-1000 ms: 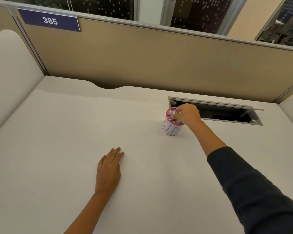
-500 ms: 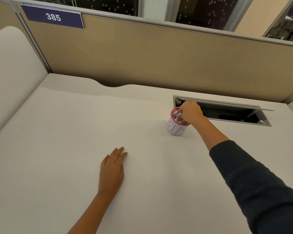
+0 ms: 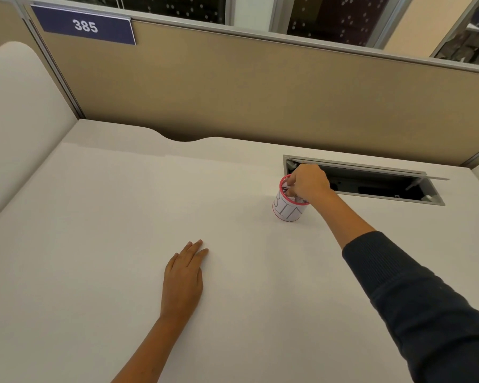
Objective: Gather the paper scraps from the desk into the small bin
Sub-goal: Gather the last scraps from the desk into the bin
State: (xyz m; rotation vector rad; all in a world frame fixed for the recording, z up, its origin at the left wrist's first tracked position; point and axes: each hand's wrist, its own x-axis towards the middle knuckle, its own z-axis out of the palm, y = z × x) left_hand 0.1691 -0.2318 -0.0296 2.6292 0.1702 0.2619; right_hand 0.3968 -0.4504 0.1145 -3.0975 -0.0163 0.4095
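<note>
One cylindrical bin [image 3: 287, 210], perhaps paper-wrapped.

right hand [image 3: 309, 183] hides bin [image 3: 288, 211] mouth, grip unclear

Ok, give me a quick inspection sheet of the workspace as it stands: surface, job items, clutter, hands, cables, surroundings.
Surface: white desk, no loose scraps visible.
Job's things: small bin upright, red rim, paper scraps inside at the top.
Clutter: nothing seen.
Hands: right hand over the bin mouth, fingers on the scraps; left hand flat on the desk.
Cables: nothing seen; cable hatch open, inside dark.
Surroundings: tan partition, sign 385.
</note>
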